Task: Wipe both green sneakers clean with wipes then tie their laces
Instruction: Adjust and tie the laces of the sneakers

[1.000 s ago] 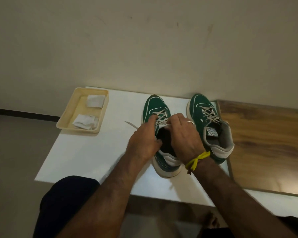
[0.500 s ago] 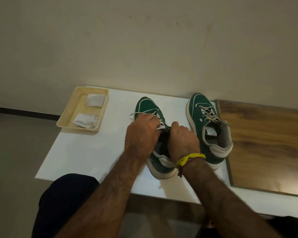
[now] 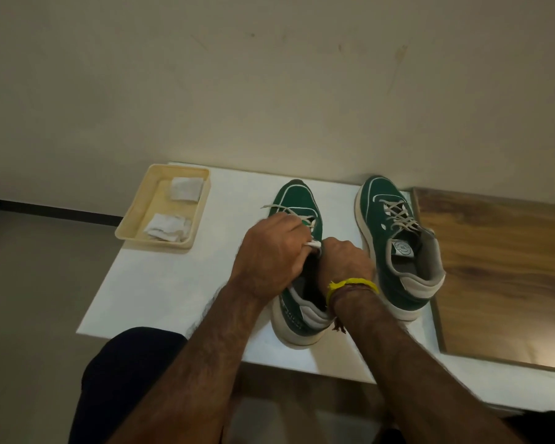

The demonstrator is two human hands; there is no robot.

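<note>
The used wipes (image 3: pixel 169 226) lie out of the way in the cream tray (image 3: pixel 132 219) at the far left of the white table (image 3: pixel 161 283), which I take to mean wiping is done and lacing is what's left. My left hand (image 3: pixel 271 251) is curled over the tongue of the left sneaker (image 3: pixel 297 200) – fingers pinching a white lace (image 3: pixel 313 244) – and my right hand (image 3: pixel 346 261), touching it from the other side, is fisted at the shoe's collar, though whether it grips a lace end I cannot tell. Further right, just beside, the right sneaker (image 3: pixel 398 251) stands with its laces loose – parked upright, I'd say, so it's ready next
</note>
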